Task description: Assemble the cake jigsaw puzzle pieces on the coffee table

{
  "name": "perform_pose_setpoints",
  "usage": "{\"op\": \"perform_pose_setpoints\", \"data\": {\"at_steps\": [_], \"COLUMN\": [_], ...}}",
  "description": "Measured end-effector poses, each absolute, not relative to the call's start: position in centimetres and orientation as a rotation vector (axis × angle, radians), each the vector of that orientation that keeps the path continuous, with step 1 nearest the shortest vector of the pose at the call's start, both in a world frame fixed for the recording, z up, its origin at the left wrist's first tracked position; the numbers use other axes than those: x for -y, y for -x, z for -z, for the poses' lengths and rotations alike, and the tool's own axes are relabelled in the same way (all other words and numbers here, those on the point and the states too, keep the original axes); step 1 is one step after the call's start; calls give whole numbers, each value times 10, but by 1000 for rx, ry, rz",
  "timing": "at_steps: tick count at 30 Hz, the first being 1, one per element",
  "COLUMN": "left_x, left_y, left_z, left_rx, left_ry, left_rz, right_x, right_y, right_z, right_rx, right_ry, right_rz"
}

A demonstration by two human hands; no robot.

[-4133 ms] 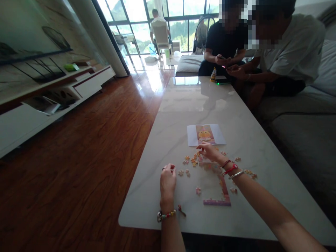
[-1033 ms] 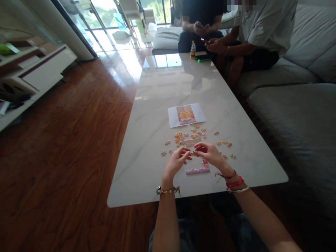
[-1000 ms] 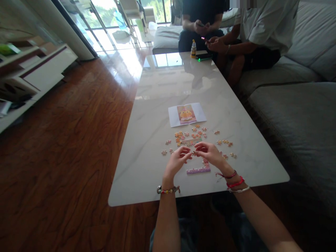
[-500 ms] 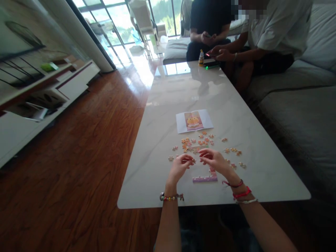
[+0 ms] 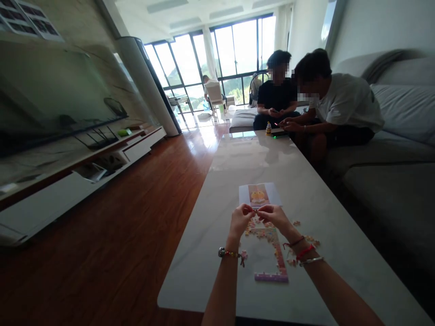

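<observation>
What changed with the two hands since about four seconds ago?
The left hand lifted off the table and the right hand left the loose pieces; both came together, fingers pinching a small puzzle piece. The picture sheet and part-built puzzle stayed put.

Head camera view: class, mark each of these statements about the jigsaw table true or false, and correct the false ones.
1. The left hand and right hand pinch a small puzzle piece together above the table. True.
2. The picture sheet lies nearer the person than the hands. False: it lies beyond them.
3. A joined puzzle border lies on the table below the wrists. True.
4. The person in the white shirt is standing. False: seated on the sofa.
</observation>
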State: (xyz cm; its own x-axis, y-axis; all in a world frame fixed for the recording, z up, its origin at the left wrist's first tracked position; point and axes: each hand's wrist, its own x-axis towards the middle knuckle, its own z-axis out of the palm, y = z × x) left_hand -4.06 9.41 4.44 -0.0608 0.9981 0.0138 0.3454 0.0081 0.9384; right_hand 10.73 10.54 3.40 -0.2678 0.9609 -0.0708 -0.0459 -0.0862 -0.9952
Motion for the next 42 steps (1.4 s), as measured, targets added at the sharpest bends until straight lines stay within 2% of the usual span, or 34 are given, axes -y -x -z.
{"op": "perform_pose_setpoints", "data": {"at_steps": [15,28,42], "left_x": [-101,-90,-85], "left_y": [32,35,38], "left_z": [-24,-16,-12], "left_rx": [-1601,-1530,-1589], "left_ry": [-1437,-1446,-1412], "left_rz": [-1139,-1117,-1121], "right_x": [-106,-98,-99], "right_y": [-107,-110,-107], "right_z": [-11,1,3], "right_rx": [1186,1307,1442], "right_ry": [1080,1141,1193], "right_rz": [-1466,-1422,-1190]}}
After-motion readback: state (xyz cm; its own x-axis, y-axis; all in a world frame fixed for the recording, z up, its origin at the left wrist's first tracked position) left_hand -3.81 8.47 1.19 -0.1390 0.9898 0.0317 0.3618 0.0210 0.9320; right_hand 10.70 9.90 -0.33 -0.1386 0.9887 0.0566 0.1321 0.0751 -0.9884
